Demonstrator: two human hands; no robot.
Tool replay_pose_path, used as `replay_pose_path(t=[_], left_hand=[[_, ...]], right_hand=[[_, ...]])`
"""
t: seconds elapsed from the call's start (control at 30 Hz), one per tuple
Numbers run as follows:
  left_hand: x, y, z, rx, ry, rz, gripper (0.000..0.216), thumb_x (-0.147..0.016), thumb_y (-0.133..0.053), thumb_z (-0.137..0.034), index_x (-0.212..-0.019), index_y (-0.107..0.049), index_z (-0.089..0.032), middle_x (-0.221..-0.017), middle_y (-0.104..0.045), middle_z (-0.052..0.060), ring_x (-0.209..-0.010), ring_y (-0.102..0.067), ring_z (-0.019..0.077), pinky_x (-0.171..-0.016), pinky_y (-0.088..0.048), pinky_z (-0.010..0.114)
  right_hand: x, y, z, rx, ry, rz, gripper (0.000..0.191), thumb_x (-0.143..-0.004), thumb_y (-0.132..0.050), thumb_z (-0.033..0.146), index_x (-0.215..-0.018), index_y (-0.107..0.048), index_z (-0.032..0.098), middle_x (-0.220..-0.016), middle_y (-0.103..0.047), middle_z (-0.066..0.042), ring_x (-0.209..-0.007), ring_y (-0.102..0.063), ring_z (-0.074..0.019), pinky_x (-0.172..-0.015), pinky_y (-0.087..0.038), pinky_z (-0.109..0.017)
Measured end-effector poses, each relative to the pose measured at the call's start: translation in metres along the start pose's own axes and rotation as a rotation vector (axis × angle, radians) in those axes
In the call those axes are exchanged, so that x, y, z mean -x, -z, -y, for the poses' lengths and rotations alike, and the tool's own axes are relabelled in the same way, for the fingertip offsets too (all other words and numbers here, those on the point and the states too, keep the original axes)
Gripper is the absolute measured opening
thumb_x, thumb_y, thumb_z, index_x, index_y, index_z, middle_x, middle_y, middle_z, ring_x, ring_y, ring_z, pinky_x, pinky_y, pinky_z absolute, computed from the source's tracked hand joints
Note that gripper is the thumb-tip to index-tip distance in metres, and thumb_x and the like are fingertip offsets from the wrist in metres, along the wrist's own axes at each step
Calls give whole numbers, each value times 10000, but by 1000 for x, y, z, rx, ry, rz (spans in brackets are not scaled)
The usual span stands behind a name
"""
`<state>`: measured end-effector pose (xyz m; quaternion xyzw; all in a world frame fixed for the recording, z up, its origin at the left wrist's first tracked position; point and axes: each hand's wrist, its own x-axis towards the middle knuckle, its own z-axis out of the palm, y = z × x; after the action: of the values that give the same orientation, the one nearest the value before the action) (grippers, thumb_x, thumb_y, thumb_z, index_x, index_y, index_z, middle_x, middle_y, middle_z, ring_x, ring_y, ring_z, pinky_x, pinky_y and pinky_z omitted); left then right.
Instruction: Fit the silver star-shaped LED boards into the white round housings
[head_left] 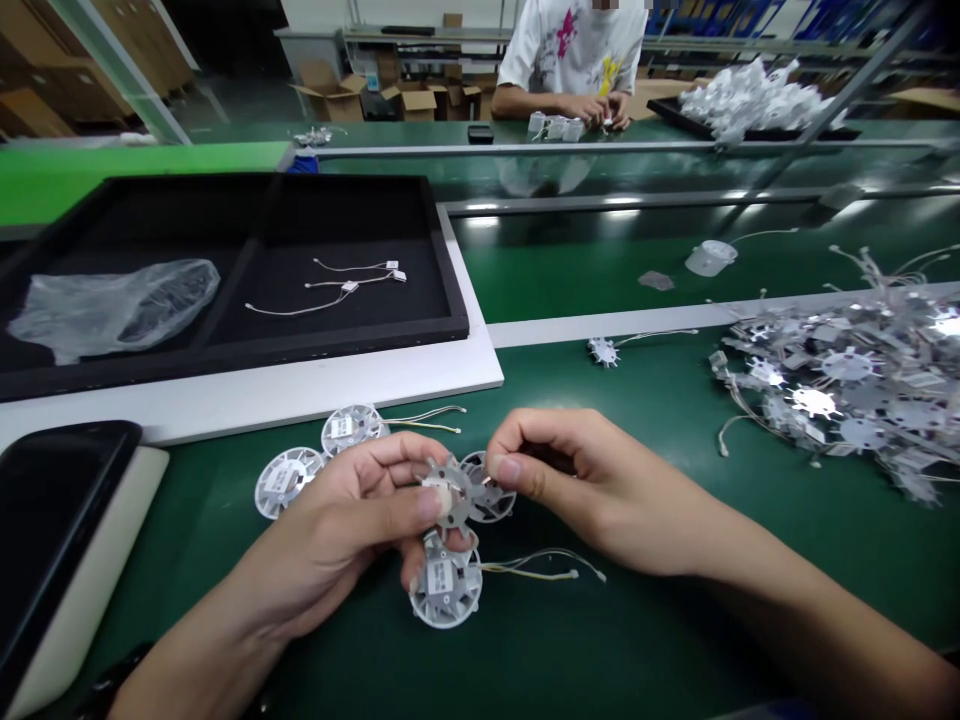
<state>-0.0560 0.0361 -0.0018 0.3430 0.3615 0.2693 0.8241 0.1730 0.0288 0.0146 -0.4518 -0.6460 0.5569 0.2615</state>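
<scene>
Fingers of left hand and right hand pinch a star-shaped metal plate; no writing is legible.

A factory assembly line: green conveyor belts, parts heaps, cardboard cartons.

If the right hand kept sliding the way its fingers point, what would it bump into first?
Probably the star-shaped metal piece pinched in the left hand; the right hand points left and its fingertips already look to touch it.
</scene>
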Motion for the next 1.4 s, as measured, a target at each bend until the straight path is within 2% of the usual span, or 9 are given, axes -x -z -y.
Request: replay_pose_path(t=[0.27,0.47,0.63,0.73,0.83,0.93,1.07,1.23,1.4], left_hand=[[-1,0,7,-268,-136,-124,216,-840,-863,-318,-995,-738,-236,-733,-755,-20,-566,-696,90,-594,-586,125],[2,-13,16,-544,-358,-378,262,-834,-851,-389,-1079,-772,-341,-866,-756,-40,-699,-720,129,-671,-599,170],[0,-9,22,-890,-603,-349,369,-877,-814,-320,-1220,-733,-428,-1056,-745,-41,-859,-683,149,-782,-567,208],[0,-5,21,-806,-513,-341,374,-882,-811,-343,-1229,-722,-450,-1013,-749,-48,-872,-693,141,-779,-570,182],[0,-1,15,-509,-291,-283,352,-844,-850,-377,-1182,-755,-392,-883,-771,-27,-805,-723,131,-742,-583,148],[-1,0,7,-250,-132,-221,352,-780,-906,-387,-1106,-795,-316,-715,-750,-3,-691,-707,105,-696,-569,107],[-3,-3,1,-66,-49,-215,323,-700,-960,-339,-978,-819,-259,-619,-698,3,-592,-661,99,-608,-571,118],[-4,-4,4,50,63,-197,264,-684,-966,-331,-837,-786,-213,-516,-616,-18,-427,-525,67,-435,-526,137],[-3,-1,7,85,118,-128,280,-746,-926,-327,-970,-786,-235,-475,-574,-33,-387,-458,55,-376,-474,115]], right_hand=[[-2,5,-1,-169,-126,156,281,-918,-724,453,-928,-714,172,-712,-570,23,-634,-459,-104,-554,-354,-232],[-2,8,1,13,-138,22,261,-920,-733,410,-817,-721,171,-677,-596,37,-616,-481,-91,-545,-351,-225],[-4,13,-2,18,-159,3,269,-916,-727,388,-774,-699,162,-678,-605,31,-629,-493,-98,-555,-365,-230],[-5,16,-4,-65,-170,68,179,-911,-715,329,-854,-722,160,-737,-647,11,-672,-534,-113,-600,-403,-239],[-5,18,-4,-162,-147,159,129,-915,-675,253,-939,-747,148,-853,-715,-31,-774,-603,-141,-703,-463,-262],[-4,16,-3,-191,-126,144,153,-904,-688,263,-956,-756,136,-884,-733,-53,-794,-620,-160,-715,-469,-280],[-5,9,-3,-156,-83,47,170,-890,-723,306,-910,-751,140,-795,-700,-30,-700,-570,-137,-633,-427,-266],[-7,4,-4,-231,-74,59,147,-869,-770,274,-879,-732,132,-735,-639,7,-666,-518,-102,-599,-404,-228],[-8,1,-7,-298,-44,62,138,-869,-778,243,-863,-717,120,-735,-641,13,-682,-535,-92,-615,-418,-211]])
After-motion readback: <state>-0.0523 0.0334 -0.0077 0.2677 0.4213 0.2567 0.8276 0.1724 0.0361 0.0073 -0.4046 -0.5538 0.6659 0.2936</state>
